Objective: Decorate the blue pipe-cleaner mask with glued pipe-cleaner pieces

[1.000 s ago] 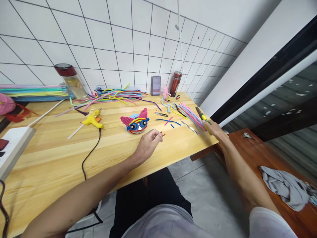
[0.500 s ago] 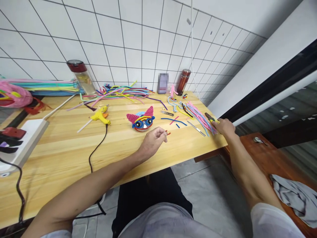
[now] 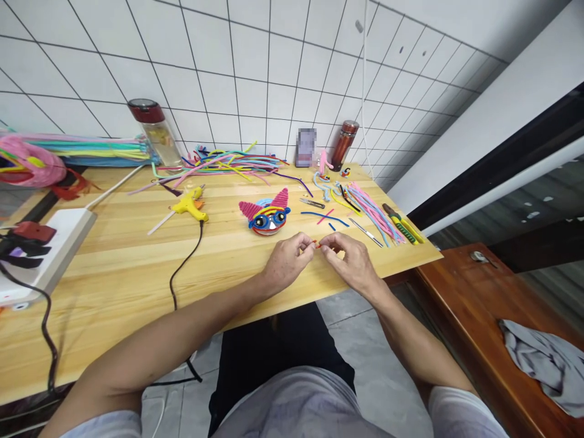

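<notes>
My left hand (image 3: 289,258) pinches a short red piece of pipe cleaner (image 3: 318,244) just above the table's front edge. Fingers of my right hand (image 3: 349,258) are closed on the other end of the same piece, the two hands almost touching. Much of the red piece is hidden by the fingertips. Behind my left hand sits a pipe-cleaner animal head (image 3: 268,218) with pink ears, blue-rimmed eyes and a red lower edge. Pliers with yellow and green handles (image 3: 404,226) lie at the table's right end, apart from my right hand.
A yellow glue gun (image 3: 190,205) with a black cord lies to the left. Pink and blue pipe cleaners (image 3: 371,210), tweezers (image 3: 365,232) and thread snips (image 3: 312,202) are on the right. Against the wall stand a glass bottle (image 3: 157,134), a phone (image 3: 306,148) and a red flask (image 3: 344,146).
My right hand has let go of the pliers at the table's right end and come left to the red piece. My left hand still holds it.
</notes>
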`<state>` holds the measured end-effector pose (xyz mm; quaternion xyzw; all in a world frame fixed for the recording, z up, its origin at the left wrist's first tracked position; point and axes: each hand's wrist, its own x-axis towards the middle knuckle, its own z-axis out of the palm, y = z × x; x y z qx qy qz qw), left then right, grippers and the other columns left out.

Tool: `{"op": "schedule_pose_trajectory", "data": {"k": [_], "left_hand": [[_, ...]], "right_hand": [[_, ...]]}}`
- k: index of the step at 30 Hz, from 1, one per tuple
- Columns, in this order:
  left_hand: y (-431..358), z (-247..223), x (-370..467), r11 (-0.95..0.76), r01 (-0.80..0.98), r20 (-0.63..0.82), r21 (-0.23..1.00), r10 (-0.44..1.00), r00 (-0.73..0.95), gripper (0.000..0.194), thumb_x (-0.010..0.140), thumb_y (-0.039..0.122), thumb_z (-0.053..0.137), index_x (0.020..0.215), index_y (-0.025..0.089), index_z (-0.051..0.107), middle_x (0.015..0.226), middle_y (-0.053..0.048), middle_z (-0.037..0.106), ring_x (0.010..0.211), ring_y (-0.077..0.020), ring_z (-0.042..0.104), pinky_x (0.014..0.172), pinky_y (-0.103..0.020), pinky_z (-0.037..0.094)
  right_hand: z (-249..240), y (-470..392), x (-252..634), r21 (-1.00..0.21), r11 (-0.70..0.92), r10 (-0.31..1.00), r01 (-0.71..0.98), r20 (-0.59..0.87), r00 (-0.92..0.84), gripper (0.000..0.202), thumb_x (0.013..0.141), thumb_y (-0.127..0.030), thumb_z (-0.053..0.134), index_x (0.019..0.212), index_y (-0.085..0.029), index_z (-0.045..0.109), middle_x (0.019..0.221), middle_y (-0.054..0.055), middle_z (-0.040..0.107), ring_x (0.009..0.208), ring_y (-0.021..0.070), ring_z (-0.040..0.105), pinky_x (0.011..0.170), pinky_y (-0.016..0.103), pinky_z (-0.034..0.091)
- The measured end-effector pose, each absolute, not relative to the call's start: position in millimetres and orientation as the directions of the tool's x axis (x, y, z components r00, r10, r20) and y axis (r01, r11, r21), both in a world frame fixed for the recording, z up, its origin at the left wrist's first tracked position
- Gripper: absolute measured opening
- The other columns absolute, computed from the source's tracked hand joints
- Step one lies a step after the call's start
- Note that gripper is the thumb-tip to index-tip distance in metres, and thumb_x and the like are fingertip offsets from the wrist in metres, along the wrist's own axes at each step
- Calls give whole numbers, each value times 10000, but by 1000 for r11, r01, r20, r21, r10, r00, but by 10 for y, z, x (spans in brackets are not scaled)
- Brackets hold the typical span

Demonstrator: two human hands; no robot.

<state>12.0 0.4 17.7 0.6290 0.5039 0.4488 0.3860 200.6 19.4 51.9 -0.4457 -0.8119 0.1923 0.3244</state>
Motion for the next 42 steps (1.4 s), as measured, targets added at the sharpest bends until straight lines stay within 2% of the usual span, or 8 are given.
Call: {"op": "schedule_pose_trajectory", "data": {"k": [15, 19, 22, 25, 30, 33, 38, 42], "left_hand": [[-50, 151, 165, -160, 160, 151, 974, 986, 69, 154, 878, 335, 661, 828, 191, 640, 760, -1, 707, 679, -128, 615, 634, -248, 456], [-22, 163, 160, -118, 68, 110, 991, 988, 105, 138, 889, 319, 638, 838, 191, 632, 760, -1, 703, 718, -135, 647, 707, -264, 497], [3, 201, 151, -65, -28, 69, 998, 976, 208, 135, 890, 323, 634, 885, 188, 638, 770, -7, 718, 695, -129, 642, 706, -268, 499], [25, 217, 141, -30, -72, 51, 997, 949, 310, 179, 885, 367, 649, 882, 188, 638, 747, -9, 713, 633, -117, 590, 635, -256, 454], [64, 126, 137, 24, -25, -18, 999, 976, 218, 133, 811, 306, 678, 806, 187, 617, 681, 8, 684, 614, -116, 575, 636, -255, 428], [74, 86, 137, 42, -20, -38, 999, 985, 169, 116, 777, 278, 670, 768, 187, 599, 666, 14, 665, 622, -118, 582, 648, -256, 431], [72, 147, 110, 91, -23, -81, 996, 956, 283, 146, 779, 312, 653, 821, 177, 614, 675, 32, 641, 548, -80, 491, 565, -231, 371], [86, 199, 85, 172, -31, -144, 985, 896, 420, 204, 791, 359, 643, 880, 178, 616, 690, 44, 630, 465, -53, 379, 473, -227, 273]], "right_hand": [[359, 132, 1914, -327, 580, 771, 746, 516, -374, 178, 939, -278, 576, 782, -251, 653, 803, 77, 745, 748, 225, 699, 745, 350, 518], [393, 176, 1951, -560, 514, 853, 650, 410, -322, 134, 880, -318, 625, 764, -254, 646, 780, 60, 729, 728, 206, 675, 739, 341, 518], [463, 302, 2073, -868, 282, 909, 410, 104, -405, 169, 829, -393, 650, 775, -233, 644, 693, 20, 698, 636, 175, 640, 677, 321, 520], [484, 396, 2162, -956, 60, 846, 286, -103, -524, 225, 795, -432, 666, 774, -209, 651, 632, 6, 680, 594, 165, 632, 660, 316, 532], [351, 275, 2069, -694, 443, 894, 568, 296, -336, 105, 800, -326, 672, 753, -233, 665, 755, 50, 732, 719, 200, 680, 736, 329, 542], [278, 194, 1996, -559, 506, 855, 657, 427, -296, 58, 805, -278, 663, 759, -242, 671, 794, 64, 742, 761, 211, 689, 791, 341, 543], [304, 259, 2060, -939, 120, 922, 324, -15, -386, 156, 767, -377, 688, 739, -227, 652, 650, 3, 670, 586, 156, 611, 635, 297, 516], [328, 300, 2124, -972, -174, 829, 156, -230, -509, 226, 732, -420, 729, 731, -205, 658, 615, -5, 658, 531, 134, 585, 605, 287, 504]]}}
